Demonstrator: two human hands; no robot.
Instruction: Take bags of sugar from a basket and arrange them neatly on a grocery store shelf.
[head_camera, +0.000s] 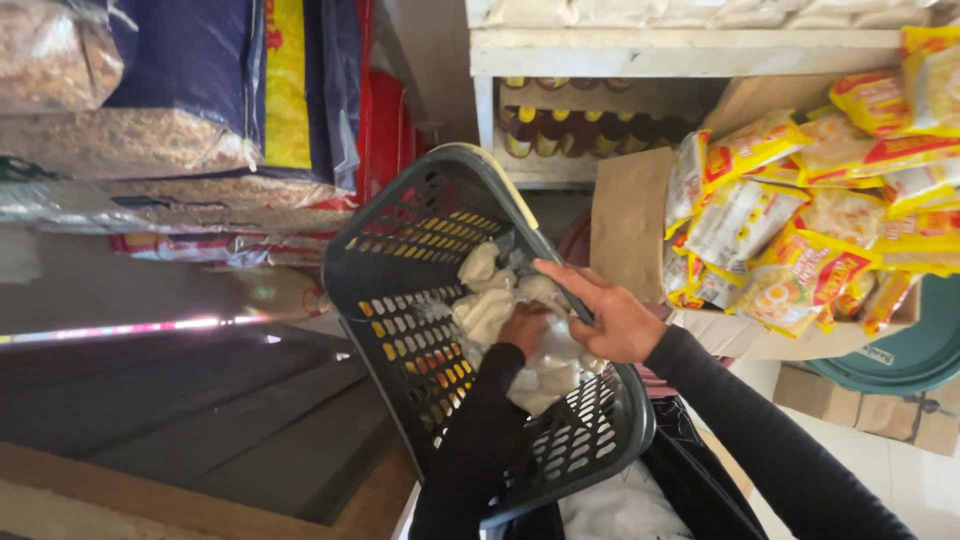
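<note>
Now my left hand (523, 328) grips a bag (545, 365) inside the basket (400, 250) at frame centre; my right hand (605, 310) clasps the rim. Next, I think, needs careful lifting.

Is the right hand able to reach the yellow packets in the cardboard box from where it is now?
Probably yes. The right hand rests on the rim of the dark basket, and the yellow packets lie just beside it in the open cardboard box, with nothing between them.
</note>
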